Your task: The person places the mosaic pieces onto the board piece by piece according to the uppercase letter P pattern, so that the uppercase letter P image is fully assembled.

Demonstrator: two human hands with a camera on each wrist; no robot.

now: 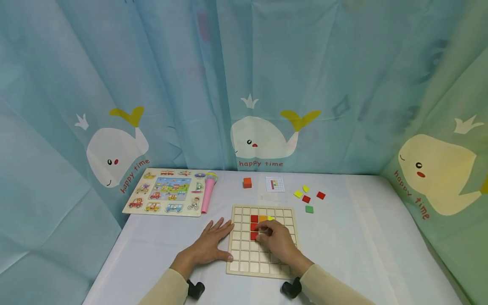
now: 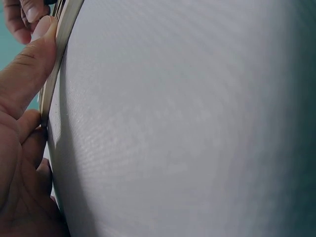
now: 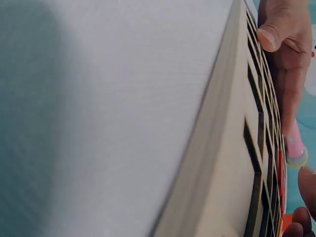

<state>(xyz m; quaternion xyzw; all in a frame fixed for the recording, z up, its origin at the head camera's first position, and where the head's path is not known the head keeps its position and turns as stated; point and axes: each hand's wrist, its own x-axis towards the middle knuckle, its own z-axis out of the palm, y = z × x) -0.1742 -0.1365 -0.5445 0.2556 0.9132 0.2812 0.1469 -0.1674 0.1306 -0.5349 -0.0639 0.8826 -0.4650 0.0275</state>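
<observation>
A wooden grid board lies on the table, with three red square tiles in a column, an orange tile and a yellow piece in its cells. My left hand is spread flat at the board's left side, its thumb and a fingertip touching the edge. Over the board's middle, my right hand has bent fingers, with index finger and thumb at the lower red tiles. Whether they pinch a tile is hidden. The right wrist view shows that thumb apart from the fingers.
Behind the board lie a pattern card and an orange-red block. Loose yellow, red and green pieces are to its right. A pink toy microphone and a vehicle picture puzzle sit at the back left.
</observation>
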